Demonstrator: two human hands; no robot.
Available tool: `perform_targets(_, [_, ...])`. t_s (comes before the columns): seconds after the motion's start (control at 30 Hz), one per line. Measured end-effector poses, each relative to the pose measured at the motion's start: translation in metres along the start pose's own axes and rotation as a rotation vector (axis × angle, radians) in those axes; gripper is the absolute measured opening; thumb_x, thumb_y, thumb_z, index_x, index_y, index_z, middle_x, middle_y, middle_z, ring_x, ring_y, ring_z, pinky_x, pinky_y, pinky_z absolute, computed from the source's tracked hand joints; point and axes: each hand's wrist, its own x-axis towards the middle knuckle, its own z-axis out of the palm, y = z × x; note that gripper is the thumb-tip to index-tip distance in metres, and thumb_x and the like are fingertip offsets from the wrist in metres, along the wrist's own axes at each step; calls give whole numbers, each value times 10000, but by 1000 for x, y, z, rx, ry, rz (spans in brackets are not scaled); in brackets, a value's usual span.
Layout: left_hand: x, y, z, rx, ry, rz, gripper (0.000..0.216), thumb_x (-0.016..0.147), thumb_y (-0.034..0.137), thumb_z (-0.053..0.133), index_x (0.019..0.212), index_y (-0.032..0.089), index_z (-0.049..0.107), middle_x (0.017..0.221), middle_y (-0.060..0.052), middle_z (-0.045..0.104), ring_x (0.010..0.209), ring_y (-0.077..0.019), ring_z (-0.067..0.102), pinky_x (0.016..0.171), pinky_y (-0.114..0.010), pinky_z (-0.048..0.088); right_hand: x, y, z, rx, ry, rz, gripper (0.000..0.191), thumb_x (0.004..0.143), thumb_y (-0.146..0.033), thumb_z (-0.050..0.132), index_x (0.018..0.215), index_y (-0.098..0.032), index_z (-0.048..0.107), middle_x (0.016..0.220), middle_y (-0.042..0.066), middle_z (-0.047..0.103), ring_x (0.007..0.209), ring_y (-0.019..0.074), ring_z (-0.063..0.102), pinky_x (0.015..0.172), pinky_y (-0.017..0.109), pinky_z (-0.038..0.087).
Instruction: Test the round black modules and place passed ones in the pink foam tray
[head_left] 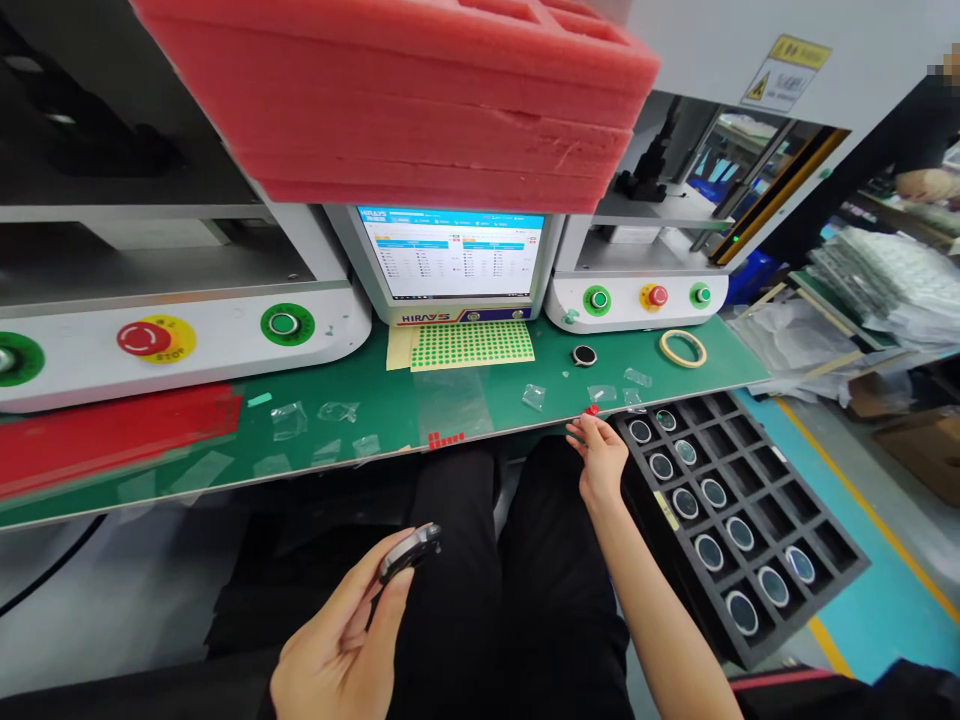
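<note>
Over my lap, my left hand (349,620) pinches a round watch case (409,553) by its edge, tilted so that mostly its dark, silvery side shows. At the front edge of the green bench, my right hand (601,455) has thumb and forefinger together on a small red piece (592,410), which looks like a bit of tape or sticker. A cluster of small red stickers (442,440) lies on clear film at the bench edge, left of that hand. Farther back sits another round black watch case (583,355), apart from both hands.
A black foam tray (780,455) with several round watch cases stands at the right. On the green bench (510,390) lie a tape roll (682,348), a green dot sheet (472,346), film scraps and red strips (112,440). Pink foam (435,120) overhangs the screen (457,255) between two presses.
</note>
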Motion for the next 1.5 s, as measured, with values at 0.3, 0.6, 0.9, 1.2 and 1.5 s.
perform_targets(0.3, [0,-9,1,16,13,-14,193,859,275,678,1037,231,738,968,35,781,877,-114,746,889,-100,519,16,5,1,-1,18,49,226,942,-300,610,1100,-137,613,1045,53,652,859,160,658,735,330,579])
perform_targets(0.6, [-2,-10,-7,-5,-55,81,215,853,295,676,1052,250,739,1003,25,776,912,-145,743,886,-146,554,6,-8,-23,-191,-53,-146,281,949,-336,593,1158,-148,594,1101,67,641,907,180,656,771,363,577])
perform_targets(0.9, [-2,-82,12,398,-136,566,246,925,244,562,1123,186,696,1062,-62,758,917,-220,743,850,-310,617,70,-99,26,-779,-104,-438,308,931,-319,621,1190,-156,591,1208,84,614,1062,229,622,903,449,534])
perform_targets(1.2, [-37,-122,13,529,-239,723,339,876,86,527,1151,222,670,1176,-56,718,1117,-249,672,888,-349,618,75,-100,60,-958,-134,-402,338,936,-328,611,1226,-159,574,1264,97,585,1104,244,603,926,467,520])
perform_targets(1.5, [-36,-74,18,83,-326,158,235,915,309,550,1063,169,668,1107,-129,706,1089,-272,660,962,-476,550,-46,-89,6,-540,-658,-419,650,664,-674,712,1083,-217,516,1003,97,725,968,250,695,855,413,550])
